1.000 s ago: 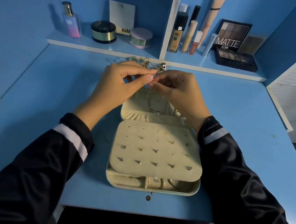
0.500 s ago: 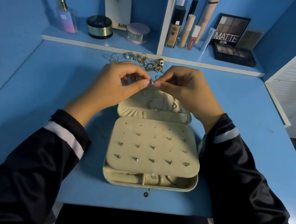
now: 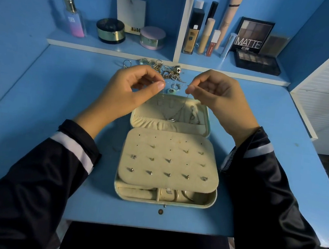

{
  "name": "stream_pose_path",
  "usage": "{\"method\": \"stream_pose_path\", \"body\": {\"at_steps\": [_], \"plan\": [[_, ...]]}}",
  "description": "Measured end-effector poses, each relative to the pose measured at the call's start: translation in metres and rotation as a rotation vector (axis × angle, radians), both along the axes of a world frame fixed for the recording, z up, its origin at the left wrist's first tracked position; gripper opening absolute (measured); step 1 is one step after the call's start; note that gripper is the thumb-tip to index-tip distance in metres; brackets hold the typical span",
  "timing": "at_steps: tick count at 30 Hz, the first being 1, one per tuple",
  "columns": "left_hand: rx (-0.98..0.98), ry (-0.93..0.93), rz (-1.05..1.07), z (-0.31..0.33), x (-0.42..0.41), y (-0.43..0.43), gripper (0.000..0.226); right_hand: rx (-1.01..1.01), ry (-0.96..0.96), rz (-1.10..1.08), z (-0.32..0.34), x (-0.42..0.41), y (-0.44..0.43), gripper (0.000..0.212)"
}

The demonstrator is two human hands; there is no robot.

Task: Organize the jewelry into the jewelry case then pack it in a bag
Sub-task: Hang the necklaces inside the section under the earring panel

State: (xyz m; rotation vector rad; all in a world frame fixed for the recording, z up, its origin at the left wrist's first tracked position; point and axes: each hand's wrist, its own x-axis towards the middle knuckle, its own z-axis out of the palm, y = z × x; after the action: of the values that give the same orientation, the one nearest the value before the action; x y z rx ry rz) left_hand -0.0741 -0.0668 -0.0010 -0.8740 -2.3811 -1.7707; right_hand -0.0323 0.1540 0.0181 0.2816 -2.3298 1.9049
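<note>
**Drawing a necklace open above the case lid**

The necklace (image 3: 171,120) hangs as a thin chain in a V. Its pendant sits low against the cream lining of the lid (image 3: 205,116) of the jewelry case (image 3: 208,200), just above the gathered pocket. Each end is pinched between a thumb and forefinger, one by the left hand (image 3: 130,92) and one by the right hand (image 3: 217,97), with the other fingers curled in.

Half a second ago the two sets of fingertips met over the lid. Now they stand apart, and the chain is drawn out between them. Whether a clasp was undone or a tangle teased loose is too fine to tell, but the spread suggests the chain is being readied to go onto the lid's hooks, beside other pieces already there at the right.

Nearer the person, the earring panel (image 3: 169,147) covers the lower tray and carries rows of studs. Beyond the case, a pile of loose jewelry (image 3: 165,71) lies on the table (image 3: 61,93) below the cosmetics shelf (image 3: 110,47). Much sorting therefore seems to remain, and no bag is in view.
</note>
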Motion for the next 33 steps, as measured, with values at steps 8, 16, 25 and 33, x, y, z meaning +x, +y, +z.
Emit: {"method": "stream_pose_path", "body": {"at_steps": [8,16,25,33], "plan": [[0.116,-0.031,-0.005,0.006,0.004,-0.001,0.009,0.028,-0.007,-0.052,-0.003,0.001,0.004,0.006],[0.108,0.006,-0.011,0.005,0.009,0.005,0.009,0.071,-0.059,-0.012,-0.011,-0.002,-0.007,0.009],[0.101,0.052,-0.028,0.006,0.011,0.01,0.013,0.036,0.06,0.027,-0.013,-0.002,-0.027,0.017],[0.074,0.059,-0.019,0.005,0.012,0.01,0.013,-0.033,0.069,0.031,-0.015,0.0,-0.03,0.008]]}}
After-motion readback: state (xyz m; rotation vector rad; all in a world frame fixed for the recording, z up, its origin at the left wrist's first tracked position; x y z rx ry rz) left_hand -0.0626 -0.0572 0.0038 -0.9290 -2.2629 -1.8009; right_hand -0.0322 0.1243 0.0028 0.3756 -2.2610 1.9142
